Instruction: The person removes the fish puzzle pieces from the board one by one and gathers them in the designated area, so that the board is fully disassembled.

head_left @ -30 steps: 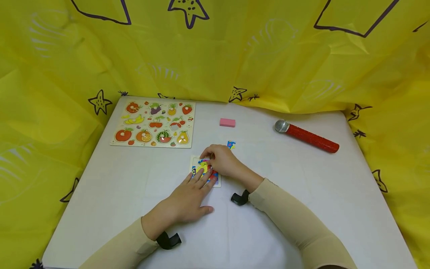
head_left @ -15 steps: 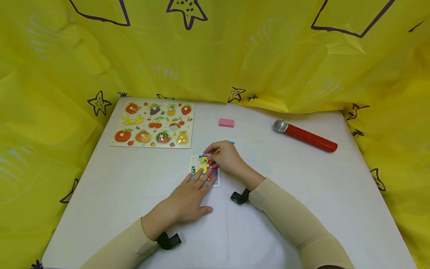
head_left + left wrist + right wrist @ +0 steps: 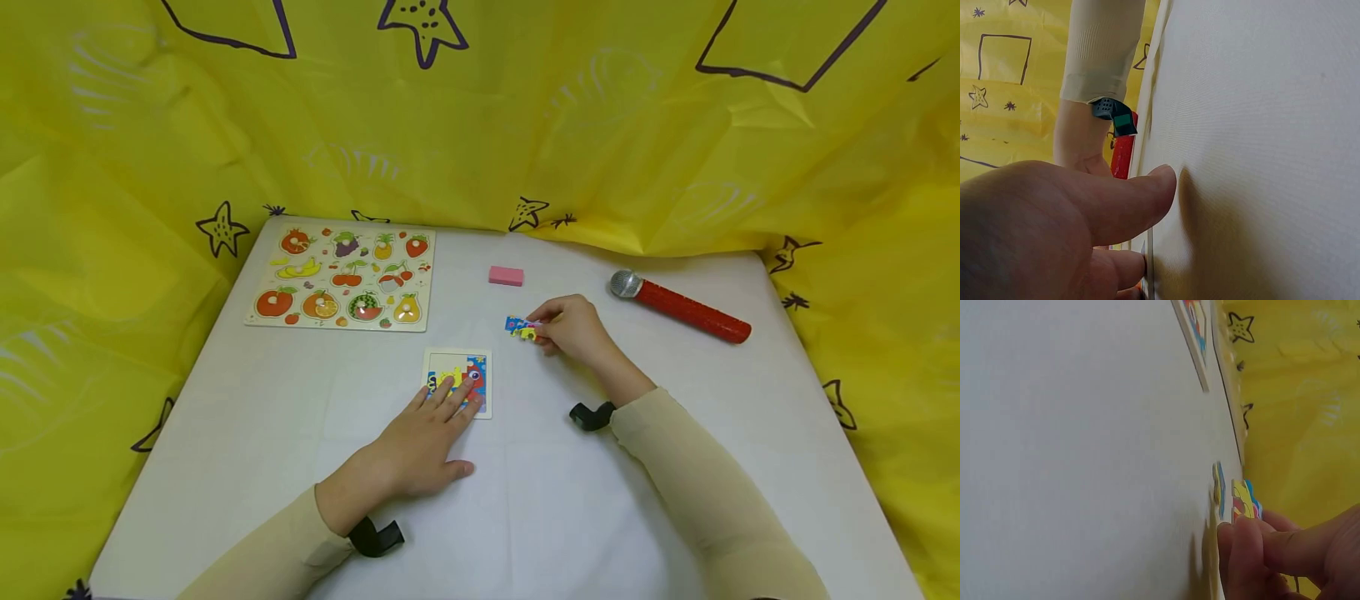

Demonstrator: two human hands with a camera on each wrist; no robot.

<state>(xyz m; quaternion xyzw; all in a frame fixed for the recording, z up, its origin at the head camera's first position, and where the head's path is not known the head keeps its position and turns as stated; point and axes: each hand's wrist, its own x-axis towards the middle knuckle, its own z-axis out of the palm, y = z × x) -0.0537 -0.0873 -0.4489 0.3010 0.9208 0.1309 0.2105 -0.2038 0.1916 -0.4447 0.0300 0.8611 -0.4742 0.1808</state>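
Observation:
A small jigsaw puzzle board (image 3: pixel 448 362) lies on the table, with red, yellow and blue pieces along its right and lower parts and a bare area at its upper left. My left hand (image 3: pixel 420 446) rests on its lower part, fingers straight and spread, covering some of the picture. Beyond the board to the right, my right hand (image 3: pixel 579 330) pinches a yellow, red and blue puzzle piece (image 3: pixel 1243 495) between thumb and fingers. Another puzzle piece (image 3: pixel 1219 490), blue and yellow, lies on the table beside it; the two overlap in the head view.
A fruit peg puzzle (image 3: pixel 352 287) lies at the back left. Behind the hands is a pink block (image 3: pixel 506 276). Toward the back right lies a red microphone (image 3: pixel 686 308) with a silver head. Yellow patterned cloth (image 3: pixel 480 125) walls the white table's back and sides.
My right hand has lifted a puzzle piece off the board's upper part and carried it back and right, next to the loose piece. My left hand stays in place.

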